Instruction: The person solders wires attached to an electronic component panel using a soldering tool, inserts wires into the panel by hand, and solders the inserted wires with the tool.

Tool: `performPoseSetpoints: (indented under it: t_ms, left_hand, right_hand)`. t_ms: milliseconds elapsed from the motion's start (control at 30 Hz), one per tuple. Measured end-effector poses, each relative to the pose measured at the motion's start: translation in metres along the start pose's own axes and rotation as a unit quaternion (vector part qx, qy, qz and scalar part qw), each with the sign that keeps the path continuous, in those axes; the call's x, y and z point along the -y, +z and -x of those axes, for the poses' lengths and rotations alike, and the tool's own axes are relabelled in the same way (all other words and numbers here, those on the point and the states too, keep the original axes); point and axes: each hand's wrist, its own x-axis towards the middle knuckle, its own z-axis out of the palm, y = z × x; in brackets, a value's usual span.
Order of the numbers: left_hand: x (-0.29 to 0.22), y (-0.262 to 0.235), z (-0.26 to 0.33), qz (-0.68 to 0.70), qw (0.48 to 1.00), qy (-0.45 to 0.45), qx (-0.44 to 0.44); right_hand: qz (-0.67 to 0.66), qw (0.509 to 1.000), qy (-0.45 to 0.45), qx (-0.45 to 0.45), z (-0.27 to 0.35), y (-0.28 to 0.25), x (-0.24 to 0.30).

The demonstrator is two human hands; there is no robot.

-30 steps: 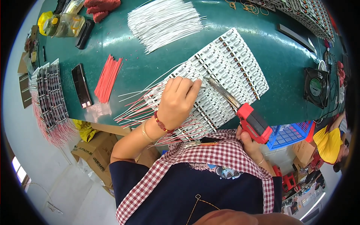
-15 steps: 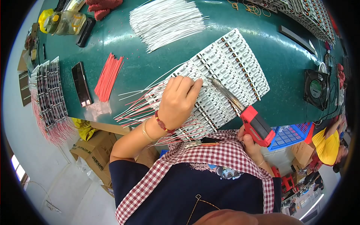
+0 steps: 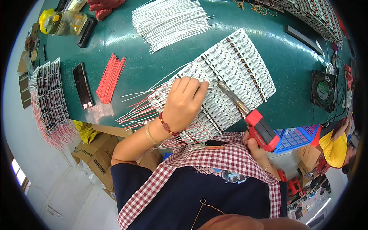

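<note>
A panel of white circuit boards [image 3: 249, 65], joined in rows, lies aslant on the green table. My left hand [image 3: 186, 101] rests over its middle, thumb and fingers pinched on what looks like a thin wire, mostly hidden by the fingers. My right hand [image 3: 254, 147] is wrapped round the red and black handle of a soldering iron [image 3: 262, 130]. The iron's metal tip points at the boards, just right of my left fingertips. Red and white wires [image 3: 134, 115] trail from the panel's left side, some passing beneath my left forearm.
Loose white wires [image 3: 170, 23] form a pile at the back, with a red wire bundle [image 3: 111, 78] and a phone [image 3: 83, 85] at left. Wired boards [image 3: 50, 96] hang over the left edge. A black fan [image 3: 324, 90] and blue basket [image 3: 295, 140] are at right.
Very little differs. The soldering iron's handle has shifted slightly down and left, its tip staying by my left fingertips, and my left hand keeps its pinch in nearly the same place.
</note>
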Motion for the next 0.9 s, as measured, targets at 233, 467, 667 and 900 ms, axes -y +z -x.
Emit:
performPoseSetpoints:
  t_ms: [233, 467, 667, 900]
  left_hand:
    - [0.000, -0.001, -0.001, -0.005, 1.000, 0.004, -0.005]
    - [-0.001, -0.001, 0.000, -0.016, 1.000, 0.007, -0.005]
    - [-0.002, -0.001, -0.001, -0.025, 1.000, 0.004, -0.006]
    - [-0.003, -0.001, -0.002, -0.018, 1.000, 0.003, -0.021]
  right_hand:
    - [0.030, 0.999, -0.014, 0.004, -0.003, 0.002, 0.001]
    - [0.006, 1.000, -0.027, 0.002, -0.001, -0.001, 0.010]
    - [0.004, 1.000, -0.027, 0.007, 0.000, -0.002, 0.011]
    - [-0.025, 0.999, -0.034, -0.012, 0.005, -0.003, 0.010]
